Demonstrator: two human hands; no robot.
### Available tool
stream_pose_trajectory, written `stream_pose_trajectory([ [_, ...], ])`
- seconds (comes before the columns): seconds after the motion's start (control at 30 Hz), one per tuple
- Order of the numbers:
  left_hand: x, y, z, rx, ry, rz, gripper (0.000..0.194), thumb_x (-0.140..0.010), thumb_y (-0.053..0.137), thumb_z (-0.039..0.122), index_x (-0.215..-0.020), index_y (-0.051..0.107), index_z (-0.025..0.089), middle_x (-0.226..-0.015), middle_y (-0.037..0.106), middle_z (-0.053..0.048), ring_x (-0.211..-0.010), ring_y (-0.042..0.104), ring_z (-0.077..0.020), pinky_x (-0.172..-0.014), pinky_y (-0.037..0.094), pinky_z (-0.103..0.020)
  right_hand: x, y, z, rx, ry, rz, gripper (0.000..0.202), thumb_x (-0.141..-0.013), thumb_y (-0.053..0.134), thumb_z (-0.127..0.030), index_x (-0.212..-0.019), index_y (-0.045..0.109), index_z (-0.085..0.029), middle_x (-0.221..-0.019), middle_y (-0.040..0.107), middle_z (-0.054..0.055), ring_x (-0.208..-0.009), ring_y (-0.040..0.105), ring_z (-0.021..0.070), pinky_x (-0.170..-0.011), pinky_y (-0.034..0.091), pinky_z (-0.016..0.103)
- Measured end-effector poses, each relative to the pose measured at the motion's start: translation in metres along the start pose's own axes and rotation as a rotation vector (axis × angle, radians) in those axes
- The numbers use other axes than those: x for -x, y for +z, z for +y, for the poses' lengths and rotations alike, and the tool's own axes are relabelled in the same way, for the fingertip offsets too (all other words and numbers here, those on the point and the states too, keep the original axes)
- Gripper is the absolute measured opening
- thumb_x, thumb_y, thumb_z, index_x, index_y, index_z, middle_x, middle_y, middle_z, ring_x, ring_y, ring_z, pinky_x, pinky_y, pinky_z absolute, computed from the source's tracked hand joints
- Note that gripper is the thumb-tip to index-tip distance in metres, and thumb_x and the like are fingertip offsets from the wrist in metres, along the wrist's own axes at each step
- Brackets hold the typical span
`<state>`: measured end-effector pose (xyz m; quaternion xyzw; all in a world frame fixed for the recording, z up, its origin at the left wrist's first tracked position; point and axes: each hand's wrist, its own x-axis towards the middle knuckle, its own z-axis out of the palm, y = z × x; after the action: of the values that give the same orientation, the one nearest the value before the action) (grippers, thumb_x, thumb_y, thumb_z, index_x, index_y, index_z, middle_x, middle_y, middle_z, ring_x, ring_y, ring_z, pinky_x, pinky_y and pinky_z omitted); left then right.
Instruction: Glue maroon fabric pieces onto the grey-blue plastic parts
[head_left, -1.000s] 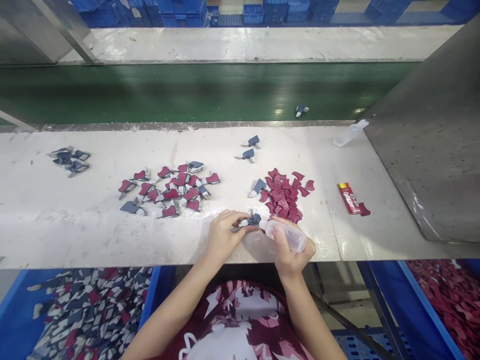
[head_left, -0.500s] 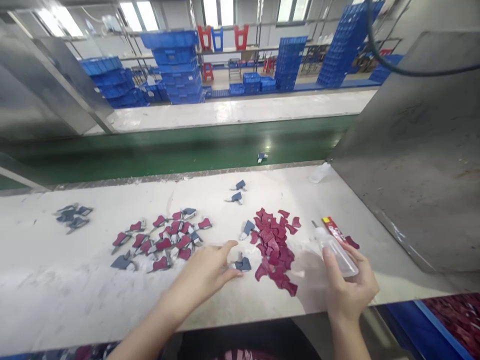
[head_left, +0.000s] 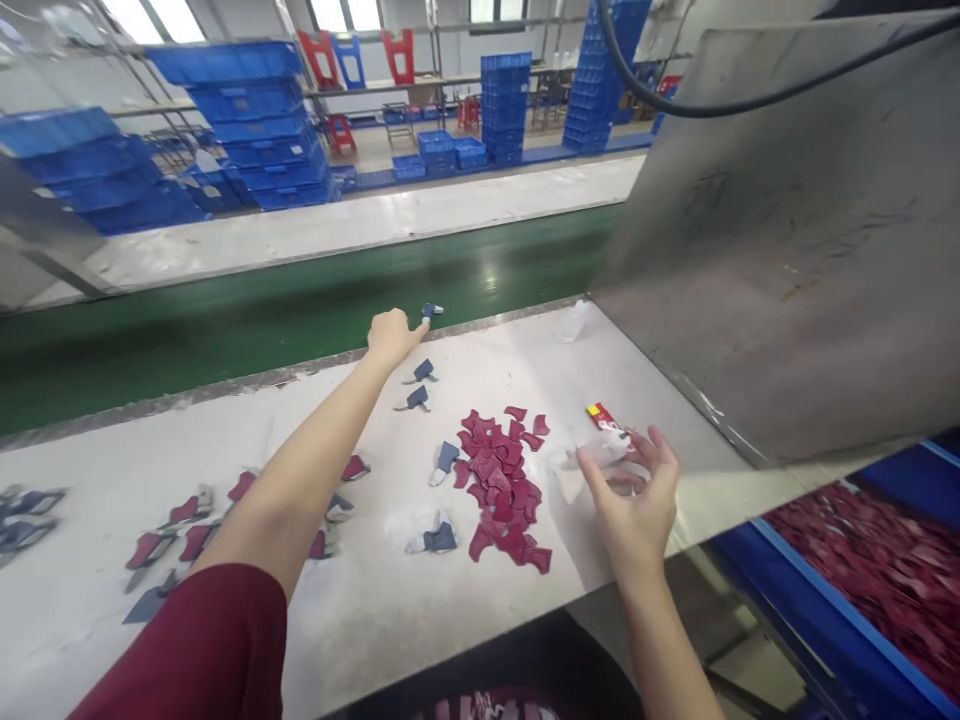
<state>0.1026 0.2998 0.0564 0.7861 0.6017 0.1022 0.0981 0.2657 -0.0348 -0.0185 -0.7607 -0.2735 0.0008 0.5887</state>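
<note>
My left hand (head_left: pixel 394 338) reaches across the table to the edge of the green strip. Its fingers are closed at a small navy piece with pale tabs (head_left: pixel 430 311); the grip is partly hidden. My right hand (head_left: pixel 636 490) holds a translucent squeeze bottle (head_left: pixel 600 450), tilted and blurred, over the right side of the table. Left of the bottle lies a heap of maroon cut pieces (head_left: pixel 499 480). Single navy pieces with pale tabs, one of them this piece (head_left: pixel 439 538), lie beside the heap. Assembled maroon-and-grey pieces (head_left: pixel 150 548) are partly hidden beneath my left forearm.
A red packet with a yellow end (head_left: pixel 600 414) lies behind the bottle. Another translucent container (head_left: pixel 574 322) stands near the metal panel (head_left: pixel 780 240). A blue bin (head_left: pixel 795 570) of maroon pieces sits low at right. Stacked blue crates (head_left: pixel 247 120) stand beyond the green strip (head_left: pixel 300 300).
My left hand has gone from beside the maroon heap forward to the navy piece on the green strip. My right hand has turned the bottle. The view has swung right.
</note>
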Motion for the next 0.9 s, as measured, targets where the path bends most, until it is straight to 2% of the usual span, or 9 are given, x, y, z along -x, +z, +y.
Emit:
stream_pose_trajectory([
  [0.13,-0.019,0.016,-0.004,-0.019,-0.027,0.025,0.037,-0.097,0.062,0.037,-0.125,0.061,0.013,-0.126,0.064,-0.012,-0.110,0.064,-0.0259,-0.093,0.055,-0.047,0.017,-0.007,-0.010,0.125,-0.300,0.139,0.053,-0.080,0.078,-0.031,-0.128,0.057,-0.021,-0.113,0.062,0.011,-0.084,0.059,0.0187,-0.065,0.049,0.031],
  [0.17,-0.022,0.018,-0.007,-0.018,-0.034,0.036,0.037,-0.097,0.062,0.036,-0.128,0.059,0.015,-0.128,0.062,-0.010,-0.109,0.064,-0.0247,-0.093,0.056,-0.047,0.022,-0.010,-0.011,0.143,-0.361,0.091,0.041,-0.083,0.075,-0.027,-0.121,0.062,-0.022,-0.109,0.062,0.010,-0.080,0.059,0.0174,-0.065,0.050,0.031],
  [0.23,-0.027,0.020,-0.013,-0.007,-0.039,0.054,0.035,-0.097,0.062,0.034,-0.125,0.061,0.014,-0.127,0.063,-0.011,-0.110,0.064,-0.0262,-0.093,0.055,-0.048,0.030,-0.014,-0.012,0.148,-0.441,-0.119,0.025,-0.088,0.069,-0.022,-0.113,0.067,-0.024,-0.105,0.061,0.008,-0.081,0.060,0.0173,-0.067,0.053,0.031],
  [0.3,-0.028,0.018,-0.019,0.015,-0.027,0.063,0.026,-0.096,0.062,0.031,-0.113,0.067,0.012,-0.118,0.067,-0.015,-0.111,0.064,-0.0310,-0.094,0.053,-0.049,0.034,-0.016,-0.011,0.135,-0.473,-0.346,0.022,-0.092,0.064,-0.020,-0.113,0.069,-0.025,-0.105,0.062,0.008,-0.089,0.062,0.0190,-0.073,0.055,0.032],
  [0.37,-0.023,0.014,-0.022,0.046,0.017,0.065,0.019,-0.096,0.059,0.027,-0.102,0.070,0.012,-0.110,0.071,-0.018,-0.111,0.064,-0.0358,-0.092,0.051,-0.050,0.036,-0.017,-0.009,0.132,-0.484,-0.467,0.023,-0.093,0.064,-0.022,-0.115,0.070,-0.025,-0.103,0.064,0.008,-0.093,0.061,0.0207,-0.078,0.057,0.034],
  [0.53,0.026,0.002,-0.019,0.106,0.207,0.036,0.022,-0.093,0.058,0.030,-0.101,0.070,0.013,-0.106,0.074,-0.013,-0.101,0.065,-0.0297,-0.092,0.048,-0.042,0.034,-0.013,-0.006,0.130,-0.498,-0.605,0.027,-0.090,0.070,-0.033,-0.116,0.072,-0.026,-0.103,0.064,0.008,-0.094,0.059,0.0230,-0.081,0.058,0.039],
  [0.63,0.069,-0.003,-0.021,0.141,0.307,-0.020,0.022,-0.091,0.058,0.032,-0.096,0.071,0.015,-0.102,0.075,-0.010,-0.096,0.066,-0.0267,-0.090,0.049,-0.038,0.031,-0.016,-0.004,0.134,-0.495,-0.690,0.027,-0.096,0.060,-0.030,-0.122,0.070,-0.030,-0.106,0.063,0.008,-0.096,0.060,0.0229,-0.084,0.058,0.040],
  [0.77,0.117,-0.006,-0.035,0.198,0.416,-0.036,0.027,-0.093,0.053,0.037,-0.096,0.070,0.016,-0.101,0.073,-0.011,-0.099,0.064,-0.0289,-0.090,0.048,-0.041,0.027,-0.022,0.003,0.160,-0.527,-0.810,0.038,-0.099,0.055,-0.023,-0.135,0.061,-0.032,-0.114,0.061,0.009,-0.102,0.061,0.0225,-0.085,0.059,0.040],
  [0.9,0.153,-0.009,-0.047,0.141,0.416,-0.043,0.030,-0.095,0.052,0.037,-0.102,0.072,0.016,-0.104,0.070,-0.013,-0.105,0.059,-0.0313,-0.095,0.046,-0.045,0.028,-0.019,0.010,0.140,-0.614,-0.743,0.035,-0.097,0.059,-0.024,-0.131,0.065,-0.030,-0.109,0.064,0.009,-0.098,0.061,0.0222,-0.084,0.059,0.041],
])
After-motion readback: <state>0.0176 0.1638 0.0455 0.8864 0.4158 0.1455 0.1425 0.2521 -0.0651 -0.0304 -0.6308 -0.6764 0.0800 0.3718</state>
